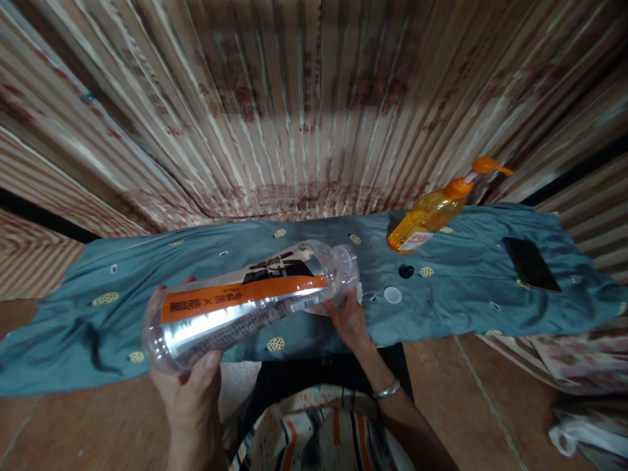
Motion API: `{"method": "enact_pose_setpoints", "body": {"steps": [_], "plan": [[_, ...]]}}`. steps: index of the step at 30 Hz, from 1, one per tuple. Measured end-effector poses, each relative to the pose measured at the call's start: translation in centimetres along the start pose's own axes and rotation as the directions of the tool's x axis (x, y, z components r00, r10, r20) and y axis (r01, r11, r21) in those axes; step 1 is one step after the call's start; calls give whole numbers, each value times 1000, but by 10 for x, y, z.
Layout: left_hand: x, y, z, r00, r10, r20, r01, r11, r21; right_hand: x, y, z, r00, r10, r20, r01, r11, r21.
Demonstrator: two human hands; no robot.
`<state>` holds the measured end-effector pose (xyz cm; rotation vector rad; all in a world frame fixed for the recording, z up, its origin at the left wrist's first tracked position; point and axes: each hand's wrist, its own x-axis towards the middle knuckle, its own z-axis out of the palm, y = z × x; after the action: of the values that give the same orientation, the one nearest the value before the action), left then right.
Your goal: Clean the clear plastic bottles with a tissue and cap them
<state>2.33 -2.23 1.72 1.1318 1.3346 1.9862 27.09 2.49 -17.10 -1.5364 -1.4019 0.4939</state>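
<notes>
My left hand is wrapped round the base of a large clear plastic bottle with an orange, silver and black label. The bottle lies nearly level above the cloth, its neck tilted slightly up to the right. At its mouth, my right hand is closed on a small clear plastic container, whose exact kind I cannot make out. Something white shows partly behind those fingers. To the right of this hand, a white round cap and a small black cap rest on the cloth.
A teal patterned cloth covers the narrow table. An orange pump bottle stands at its back right, with a dark phone farther right. Pleated patterned curtains hang close behind and at both sides.
</notes>
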Motion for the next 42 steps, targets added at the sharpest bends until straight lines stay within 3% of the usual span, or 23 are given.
{"method": "enact_pose_setpoints", "body": {"steps": [6,23,35,42], "plan": [[-6,-1,-8,1000,-13,15,12,998,67,0,-2,1,1000,11,-19,-11,1000,16],[-2,6,0,999,-24,39,22,998,63,1,1,0,1000,-3,5,3,1000,-19],[10,7,5,996,-67,-64,65,997,-38,3,-3,-3,999,16,32,-15,1000,-17],[7,12,11,996,-75,-39,74,997,-22,3,-4,-4,1000,2,25,-2,1000,19]]}}
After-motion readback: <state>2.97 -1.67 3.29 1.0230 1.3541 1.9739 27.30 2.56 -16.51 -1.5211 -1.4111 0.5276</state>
